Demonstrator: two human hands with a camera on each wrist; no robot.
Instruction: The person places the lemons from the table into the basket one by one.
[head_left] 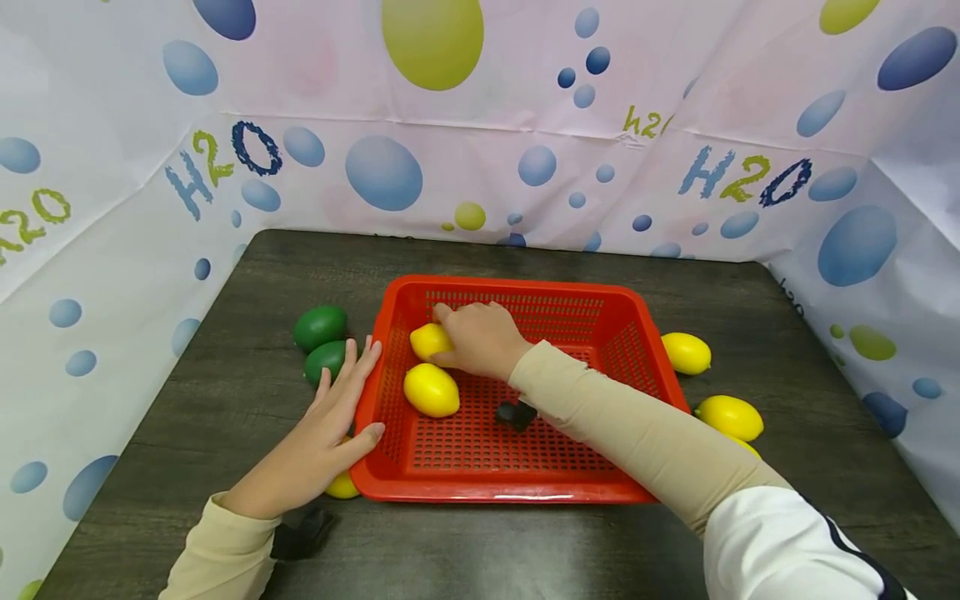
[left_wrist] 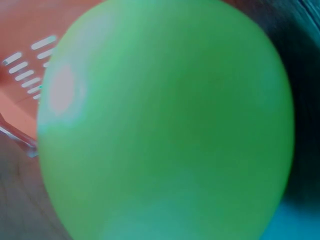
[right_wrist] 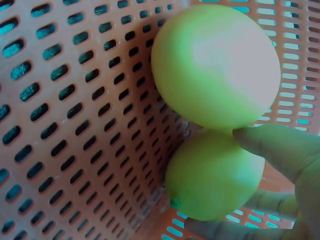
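A red plastic basket [head_left: 517, 492] with slotted walls stands mid-table. My right hand [head_left: 480, 337] reaches inside and grips a yellow lemon [head_left: 431, 341] near its left wall. In the right wrist view, thumb and fingers sit around this lemon [right_wrist: 215, 175]. Another lemon [head_left: 432, 390] lies right beside it on the basket floor. My left hand [head_left: 337, 437] rests along the basket's left rim, fingers extended. Under that hand a lemon [head_left: 342, 485] shows partly; a lemon [left_wrist: 170, 120] fills most of the left wrist view.
Two dark green fruits [head_left: 320, 327] lie left of the basket, one partly behind the left fingers. On the right, a lemon [head_left: 686, 353] sits near the rim, with another lemon [head_left: 730, 417] closer to me and one more partly behind the sleeve. Patterned sheeting [head_left: 525, 167] encloses the table.
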